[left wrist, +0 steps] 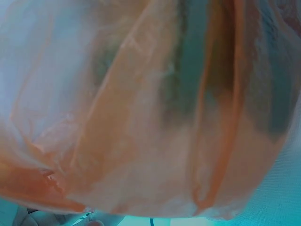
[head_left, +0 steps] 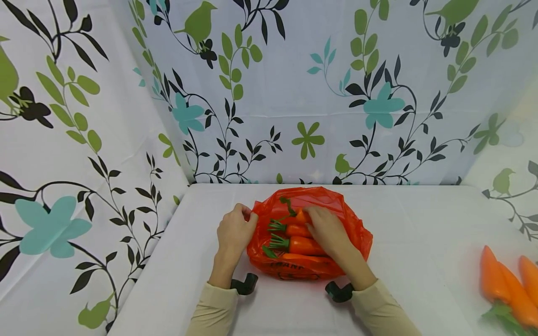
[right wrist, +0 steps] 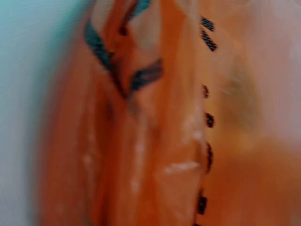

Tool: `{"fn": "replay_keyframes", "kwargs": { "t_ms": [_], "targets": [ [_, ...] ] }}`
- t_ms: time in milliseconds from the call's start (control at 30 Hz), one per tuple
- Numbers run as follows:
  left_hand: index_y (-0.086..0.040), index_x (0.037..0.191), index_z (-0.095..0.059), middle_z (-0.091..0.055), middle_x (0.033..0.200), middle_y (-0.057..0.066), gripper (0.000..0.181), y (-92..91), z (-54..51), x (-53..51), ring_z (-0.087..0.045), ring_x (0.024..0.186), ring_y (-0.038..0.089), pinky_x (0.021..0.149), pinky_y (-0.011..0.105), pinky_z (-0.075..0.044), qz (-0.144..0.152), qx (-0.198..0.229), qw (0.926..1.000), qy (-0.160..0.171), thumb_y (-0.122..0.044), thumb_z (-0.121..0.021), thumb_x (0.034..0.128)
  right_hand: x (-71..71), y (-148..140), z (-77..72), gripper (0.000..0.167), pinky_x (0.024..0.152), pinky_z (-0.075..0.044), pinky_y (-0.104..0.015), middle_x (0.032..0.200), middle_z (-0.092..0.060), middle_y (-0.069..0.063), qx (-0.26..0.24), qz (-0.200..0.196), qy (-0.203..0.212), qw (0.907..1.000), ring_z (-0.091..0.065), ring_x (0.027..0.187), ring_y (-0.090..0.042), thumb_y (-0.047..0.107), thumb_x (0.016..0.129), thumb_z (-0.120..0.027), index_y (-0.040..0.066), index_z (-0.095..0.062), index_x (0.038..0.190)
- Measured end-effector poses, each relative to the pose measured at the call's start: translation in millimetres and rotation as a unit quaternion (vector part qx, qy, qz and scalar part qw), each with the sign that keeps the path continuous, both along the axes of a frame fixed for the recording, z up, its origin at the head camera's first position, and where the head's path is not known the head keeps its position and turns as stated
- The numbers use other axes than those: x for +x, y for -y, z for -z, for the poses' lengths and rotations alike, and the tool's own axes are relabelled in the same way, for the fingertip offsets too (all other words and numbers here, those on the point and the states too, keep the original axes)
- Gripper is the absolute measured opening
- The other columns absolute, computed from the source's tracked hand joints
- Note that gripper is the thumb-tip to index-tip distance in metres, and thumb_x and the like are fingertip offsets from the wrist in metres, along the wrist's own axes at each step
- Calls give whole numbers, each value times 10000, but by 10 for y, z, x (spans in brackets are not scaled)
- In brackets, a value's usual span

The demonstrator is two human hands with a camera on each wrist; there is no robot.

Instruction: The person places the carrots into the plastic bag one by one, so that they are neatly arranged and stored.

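At a bag (head_left: 355, 221) near the table's (head_left: 420, 224) far edge, we saw the left hand (head_left: 235, 227) pinching the rim (head_left: 257, 208) and the right hand (head_left: 329, 229), apart, gripping the top carrot (head_left: 301, 217), and judged the bag light, limp, tearable, best held by its rim.

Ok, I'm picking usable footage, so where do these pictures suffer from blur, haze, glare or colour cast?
Head: brightly lit, the red bag fairly crisp, but the loose carrots at the right edge look hazy; left wrist: bag plastic blurred close up, with a cyan cast at lower right; right wrist: bag blurred too, with pale glints on its folds.
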State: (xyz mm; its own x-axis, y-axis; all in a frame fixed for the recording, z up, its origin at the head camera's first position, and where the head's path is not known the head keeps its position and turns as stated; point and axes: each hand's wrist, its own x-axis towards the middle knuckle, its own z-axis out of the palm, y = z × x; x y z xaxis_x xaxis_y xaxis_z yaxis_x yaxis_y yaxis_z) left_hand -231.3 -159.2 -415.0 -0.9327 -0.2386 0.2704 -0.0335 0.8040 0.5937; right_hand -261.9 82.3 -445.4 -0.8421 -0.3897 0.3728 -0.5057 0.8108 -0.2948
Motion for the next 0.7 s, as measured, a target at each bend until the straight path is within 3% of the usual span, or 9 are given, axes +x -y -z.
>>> {"fn": "replay_keyframes", "kwargs": {
  "t_ms": [300, 567, 700],
  "targets": [
    [-72, 977, -654, -699, 834, 83, 211, 4, 2, 2, -595, 652, 210, 630, 374, -562, 33, -5, 10000, -55, -264, -590, 919, -2, 29, 67, 425, 1066, -475, -513, 1293, -643, -129, -25, -32, -1, 10000, -595, 1233, -324, 117, 924, -691, 77, -542, 1320],
    [-70, 970, -656, -697, 827, 84, 207, 3, 3, 3, -594, 648, 211, 616, 365, -550, 31, -1, 10000, -36, -258, -589, 918, 1, 14, 81, 476, 1036, -503, -494, 1369, -545, -146, -134, -196, 569, 9981, -569, 1265, -326, 47, 971, -589, 102, -499, 1435],
    [-69, 967, -656, -698, 824, 84, 207, 0, 2, 8, -594, 644, 211, 607, 366, -546, 43, -3, 10000, -65, -259, -590, 916, -7, 6, 91, 503, 1006, -528, -470, 1323, -518, -138, -156, -231, 601, 9978, -574, 1217, -308, -20, 958, -564, 104, -506, 1443]
  ]
}}
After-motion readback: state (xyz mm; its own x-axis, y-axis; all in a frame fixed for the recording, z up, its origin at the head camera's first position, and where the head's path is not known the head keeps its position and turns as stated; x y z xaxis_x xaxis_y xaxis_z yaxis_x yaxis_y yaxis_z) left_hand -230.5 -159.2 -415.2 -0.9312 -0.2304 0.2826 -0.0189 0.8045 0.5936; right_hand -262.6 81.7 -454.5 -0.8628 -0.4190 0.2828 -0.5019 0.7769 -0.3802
